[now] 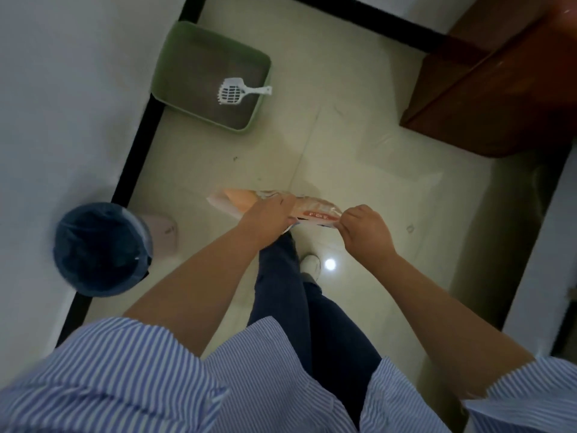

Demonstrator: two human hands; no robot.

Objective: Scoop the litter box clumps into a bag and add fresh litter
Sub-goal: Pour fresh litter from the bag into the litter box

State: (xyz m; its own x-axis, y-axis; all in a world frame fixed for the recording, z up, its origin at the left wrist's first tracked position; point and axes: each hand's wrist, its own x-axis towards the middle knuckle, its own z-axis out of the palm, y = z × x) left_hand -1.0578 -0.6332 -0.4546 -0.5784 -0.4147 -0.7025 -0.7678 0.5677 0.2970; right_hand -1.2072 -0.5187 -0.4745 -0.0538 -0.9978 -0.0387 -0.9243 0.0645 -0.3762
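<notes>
Both hands on the litter pkg, box waiting ahead

Your left hand (271,214) is closed round the top of the orange litter pkg (246,201); your right hand (363,225) pinches its edge w/ fingers curled tight. Pkg is held in the air above the floor, well apart from the green litter box (175,60), where the white scoop (232,92) lies on the litter. Probably you're opening it: keep it upright, pull apart slowly, walk closer before tipping. Lined bin (100,248) is at your left.
</notes>
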